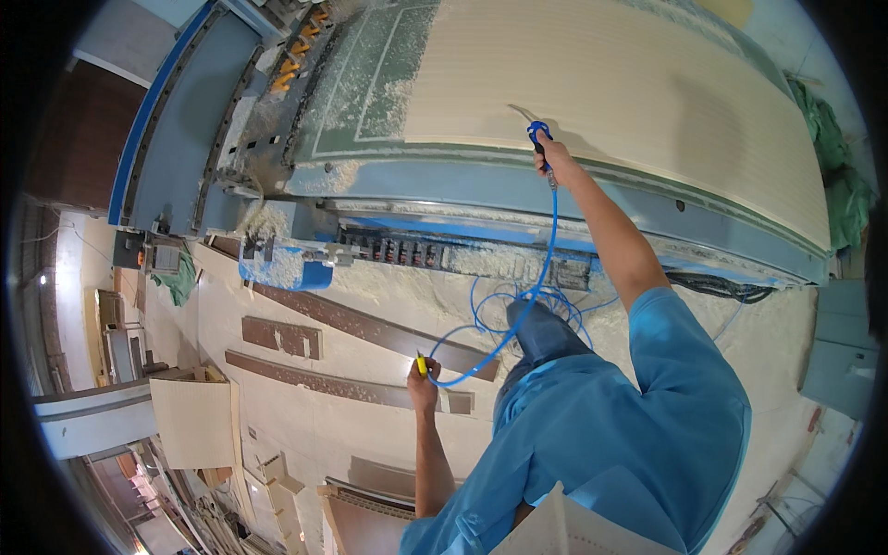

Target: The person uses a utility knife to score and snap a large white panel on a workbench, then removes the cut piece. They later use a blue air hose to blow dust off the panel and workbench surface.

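Note:
My right hand (555, 157) is closed around the handle of a blue air blow gun (538, 134), held over the near edge of a large cream ribbed panel (601, 83). The gun's thin bent nozzle points to the far left, over the panel. A blue air hose (546, 254) runs from the gun's base down in a long curve towards my left hand (423, 387). That hand is closed on a small yellow tool (422, 364) with a dark tip, its exact kind too small to make out. Whether it also grips the hose is unclear.
The panel lies on a green machine bed (324, 116) strewn with pale shavings. A blue-grey gantry (190, 111) stands at the left. Brown boards (351, 377) lie on the dusty floor, with loose hose coils (578, 305) by my leg. Stacked panels (194, 421) stand lower left.

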`<action>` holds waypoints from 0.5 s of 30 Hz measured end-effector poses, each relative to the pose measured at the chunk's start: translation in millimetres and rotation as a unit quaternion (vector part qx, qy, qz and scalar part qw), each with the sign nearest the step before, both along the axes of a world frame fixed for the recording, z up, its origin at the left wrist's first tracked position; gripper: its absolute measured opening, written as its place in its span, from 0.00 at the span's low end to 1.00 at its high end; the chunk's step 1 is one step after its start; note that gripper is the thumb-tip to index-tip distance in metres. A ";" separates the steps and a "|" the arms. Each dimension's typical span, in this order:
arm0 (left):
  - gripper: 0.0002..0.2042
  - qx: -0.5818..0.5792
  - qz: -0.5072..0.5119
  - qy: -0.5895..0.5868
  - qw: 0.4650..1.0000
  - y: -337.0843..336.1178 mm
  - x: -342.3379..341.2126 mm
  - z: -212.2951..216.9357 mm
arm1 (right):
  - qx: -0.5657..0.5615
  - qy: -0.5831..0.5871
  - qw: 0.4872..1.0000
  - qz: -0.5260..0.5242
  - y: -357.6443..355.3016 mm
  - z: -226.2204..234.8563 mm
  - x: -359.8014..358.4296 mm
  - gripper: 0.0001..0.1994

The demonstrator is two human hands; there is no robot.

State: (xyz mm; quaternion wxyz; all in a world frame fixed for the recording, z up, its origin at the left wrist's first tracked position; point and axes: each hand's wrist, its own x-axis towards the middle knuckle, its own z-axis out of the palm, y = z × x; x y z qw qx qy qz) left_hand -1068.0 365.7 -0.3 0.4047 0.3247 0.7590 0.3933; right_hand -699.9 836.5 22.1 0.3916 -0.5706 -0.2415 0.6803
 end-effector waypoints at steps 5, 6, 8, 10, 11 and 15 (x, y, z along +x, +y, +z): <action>0.06 -0.028 -0.038 0.048 0.998 36.4 15.1 21.8 | 0.001 0.039 0.986 -0.162 81.0 -25.5 8.0 0.24; 0.06 -0.047 -0.046 0.058 0.996 42.9 17.3 27.2 | 0.005 0.034 0.980 -0.195 94.5 -33.8 16.1 0.25; 0.09 -0.108 -0.047 0.103 0.988 59.7 23.6 37.1 | 0.049 0.018 0.962 -0.269 145.2 -35.7 33.6 0.26; 0.12 -0.147 -0.022 0.004 0.989 75.6 26.9 43.1 | 0.074 0.004 0.945 -0.319 166.2 -43.8 46.8 0.27; 0.13 -0.137 -0.048 0.018 0.989 86.7 25.5 44.3 | 0.057 -0.002 0.936 -0.348 183.6 -38.8 51.3 0.28; 0.15 -0.189 -0.104 0.043 0.975 110.0 18.7 48.3 | 0.039 -0.108 0.973 -0.200 213.7 -12.1 29.0 0.29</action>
